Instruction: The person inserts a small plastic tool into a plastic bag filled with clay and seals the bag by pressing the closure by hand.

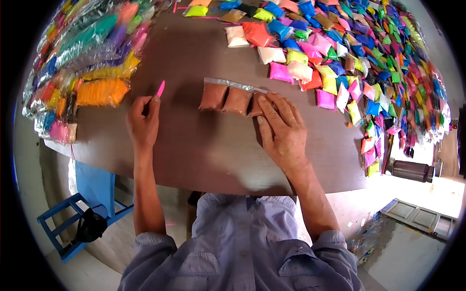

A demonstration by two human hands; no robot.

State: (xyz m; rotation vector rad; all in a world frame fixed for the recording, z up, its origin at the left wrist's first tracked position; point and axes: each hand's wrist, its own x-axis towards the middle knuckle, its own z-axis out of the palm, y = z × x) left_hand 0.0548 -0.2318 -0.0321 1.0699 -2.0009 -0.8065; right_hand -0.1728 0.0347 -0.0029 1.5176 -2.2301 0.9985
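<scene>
A strip of brown packets (237,100) joined along a clear top edge lies on the dark table (194,145), in front of me. My right hand (284,128) rests on the strip's right end, its fingers close together and pressing on the last packet, which they partly cover. To the left of the strip, my left hand (144,121) is closed around a small pink tool (161,89), whose pointed tip sticks up past the thumb. A gap of bare table separates my left hand from the packets.
Many small coloured packets (325,99) spread over the table's right and far side. Bundled bags, one orange (103,92), are heaped at the left. A dark bottle (412,171) is beyond the right edge; a blue stool (60,228) stands at lower left.
</scene>
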